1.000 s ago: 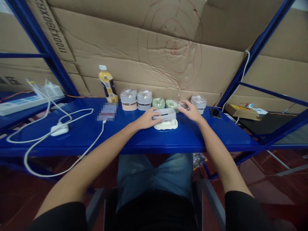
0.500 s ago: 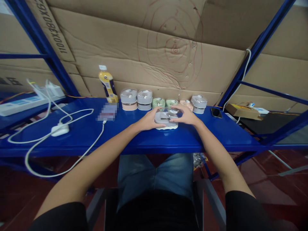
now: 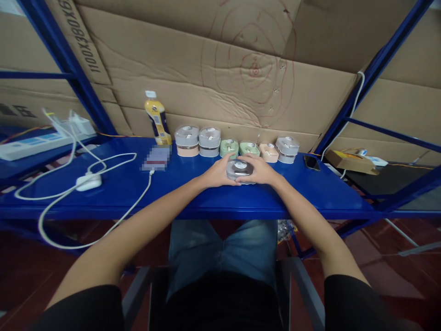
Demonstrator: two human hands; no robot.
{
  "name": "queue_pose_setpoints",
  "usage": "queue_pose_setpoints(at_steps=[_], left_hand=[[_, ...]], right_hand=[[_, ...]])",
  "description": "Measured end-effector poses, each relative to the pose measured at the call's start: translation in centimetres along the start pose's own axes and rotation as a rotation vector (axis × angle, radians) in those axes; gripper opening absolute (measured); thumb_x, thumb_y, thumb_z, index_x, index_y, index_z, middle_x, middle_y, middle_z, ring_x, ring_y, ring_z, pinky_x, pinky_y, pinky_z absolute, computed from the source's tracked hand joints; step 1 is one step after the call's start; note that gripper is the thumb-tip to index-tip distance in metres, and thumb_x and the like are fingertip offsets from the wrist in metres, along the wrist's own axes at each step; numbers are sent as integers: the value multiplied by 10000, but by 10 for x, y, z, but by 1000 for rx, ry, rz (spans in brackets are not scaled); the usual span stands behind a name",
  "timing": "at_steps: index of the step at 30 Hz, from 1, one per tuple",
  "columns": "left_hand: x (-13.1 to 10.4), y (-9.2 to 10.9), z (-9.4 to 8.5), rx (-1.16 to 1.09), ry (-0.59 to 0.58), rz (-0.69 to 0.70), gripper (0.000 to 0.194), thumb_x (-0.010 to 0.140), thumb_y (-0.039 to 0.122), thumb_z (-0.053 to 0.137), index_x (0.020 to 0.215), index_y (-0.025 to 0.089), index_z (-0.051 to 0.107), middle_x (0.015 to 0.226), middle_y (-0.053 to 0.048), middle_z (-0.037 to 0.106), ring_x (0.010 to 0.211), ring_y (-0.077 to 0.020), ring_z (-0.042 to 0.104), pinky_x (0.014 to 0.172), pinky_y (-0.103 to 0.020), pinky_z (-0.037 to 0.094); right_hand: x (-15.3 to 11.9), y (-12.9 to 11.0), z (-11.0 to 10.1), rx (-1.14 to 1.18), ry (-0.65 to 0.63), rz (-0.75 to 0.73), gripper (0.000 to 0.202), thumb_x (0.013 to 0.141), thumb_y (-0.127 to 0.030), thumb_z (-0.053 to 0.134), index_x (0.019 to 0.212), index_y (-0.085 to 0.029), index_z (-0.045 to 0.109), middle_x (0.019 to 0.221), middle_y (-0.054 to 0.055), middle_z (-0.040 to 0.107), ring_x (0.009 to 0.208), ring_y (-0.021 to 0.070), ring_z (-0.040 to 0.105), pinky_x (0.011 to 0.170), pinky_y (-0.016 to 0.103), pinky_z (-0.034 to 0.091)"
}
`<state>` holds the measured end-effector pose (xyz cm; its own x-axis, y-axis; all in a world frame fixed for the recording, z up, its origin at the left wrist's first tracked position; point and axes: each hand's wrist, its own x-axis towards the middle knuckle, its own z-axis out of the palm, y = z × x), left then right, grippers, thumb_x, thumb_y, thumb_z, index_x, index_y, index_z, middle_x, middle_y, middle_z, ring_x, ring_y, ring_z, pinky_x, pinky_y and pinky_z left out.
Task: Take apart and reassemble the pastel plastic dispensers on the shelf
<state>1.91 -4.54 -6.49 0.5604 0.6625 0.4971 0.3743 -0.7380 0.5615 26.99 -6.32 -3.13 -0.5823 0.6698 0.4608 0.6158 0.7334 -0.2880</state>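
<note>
Centre frame: left hand (image 3: 216, 174) and right hand (image 3: 264, 171) grip a grey, rounded plastic box (image 3: 234, 177) from both sides, fingers curled round. Press evenly, glossy rounded lid (image 3: 240, 165) level; lopsided force may tilt it.

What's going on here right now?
A person's left hand and right hand are wrapped around a small box on the blue table. Its lid is on top; whether it is latched cannot be told. More boxes stand in a row behind, with a bottle to their left.
</note>
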Motion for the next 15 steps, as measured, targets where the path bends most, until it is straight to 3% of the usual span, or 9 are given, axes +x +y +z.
queue_pose_setpoints(at_steps=[6, 12, 15], left_hand=[[4, -1, 1, -23, -4, -28, 1314, 600, 671, 1021, 1654, 196, 394, 1539, -233, 677, 1442, -502, 656, 1181, -643, 545], [6, -7, 1, -18, -26, -83, 1238, 599, 667, 1014, 1600, 189, 466, 1491, -223, 703, 1388, -496, 691, 1159, -649, 558], [6, -11, 0, -22, -42, -73, 1166, 613, 643, 1010, 1565, 202, 502, 1468, -205, 720, 1363, -474, 708, 1140, -638, 569]], right_hand=[[2, 6, 4, 12, 5, -45, 923, 723, -725, 955, 1494, -264, 739, 1382, 146, 734, 1293, 413, 707, 1172, 626, 540], [5, 17, 9, 73, -34, 21, 915, 745, -713, 953, 1509, -263, 726, 1376, 143, 759, 1290, 405, 728, 1171, 619, 551], [3, 24, 6, 86, -96, 20, 1003, 717, -722, 967, 1568, -278, 677, 1417, 143, 747, 1305, 411, 725, 1183, 645, 547]])
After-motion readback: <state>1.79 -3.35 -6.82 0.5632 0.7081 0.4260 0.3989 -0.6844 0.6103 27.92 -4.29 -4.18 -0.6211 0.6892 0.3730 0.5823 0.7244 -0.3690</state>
